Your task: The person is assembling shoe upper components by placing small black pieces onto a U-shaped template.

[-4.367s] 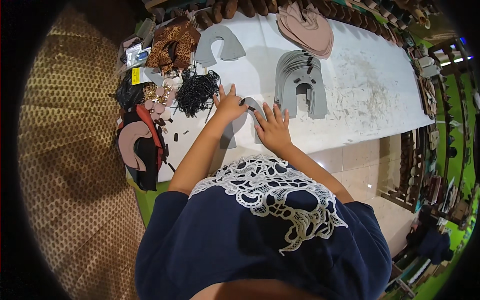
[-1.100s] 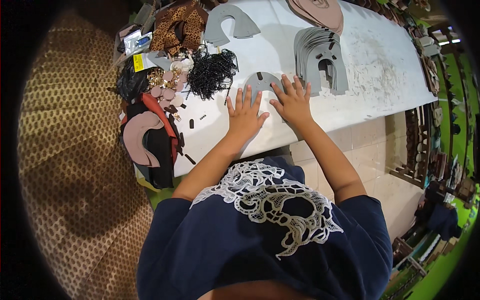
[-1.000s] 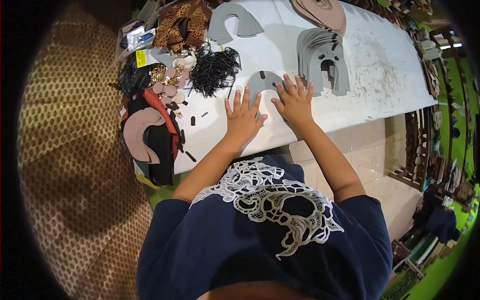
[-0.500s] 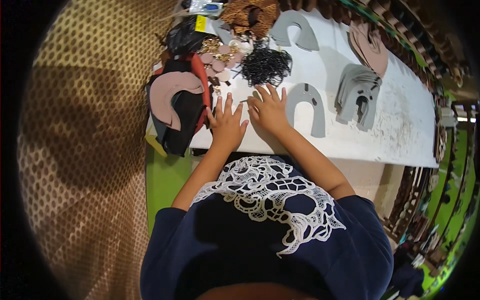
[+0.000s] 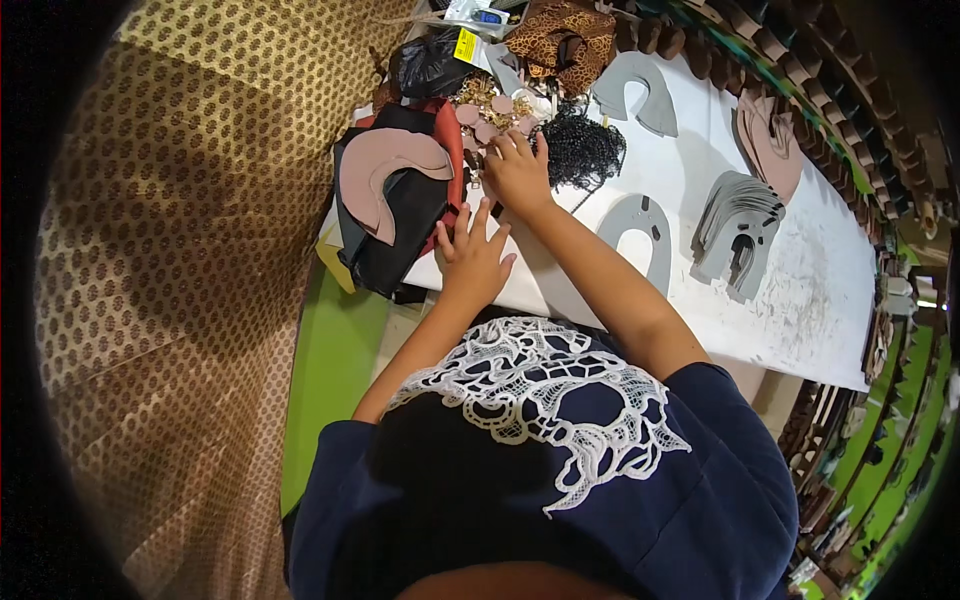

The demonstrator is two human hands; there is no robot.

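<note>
My left hand (image 5: 474, 258) rests at the near left of the white table (image 5: 800, 300), palm down, fingers spread, holding nothing I can see. Ahead of it and to the right, my right hand (image 5: 522, 182) reaches over a small heap, its fingertips at pale pink discs (image 5: 486, 132) and its little finger apart. Gold-coloured metal bits (image 5: 480, 92) lie just behind the discs. A tangled pile of thin black cords (image 5: 580, 150) sits beside my right hand. Under my right forearm's far side lies a grey U-shaped piece (image 5: 657, 232) with small dark patches.
Curved pink pieces (image 5: 365, 180) lie on black and red material at the left. A grey U-piece stack (image 5: 735, 225) and a pink stack (image 5: 765, 140) stand right. Behind are a black plastic bag (image 5: 430, 65) and brown patterned material (image 5: 560, 42). Patterned cloth (image 5: 180, 250) hangs left.
My right hand has moved forward from the bare tabletop to the pink discs. My left hand stays near the table's front, fingers still spread. The view has shifted and turned slightly.
</note>
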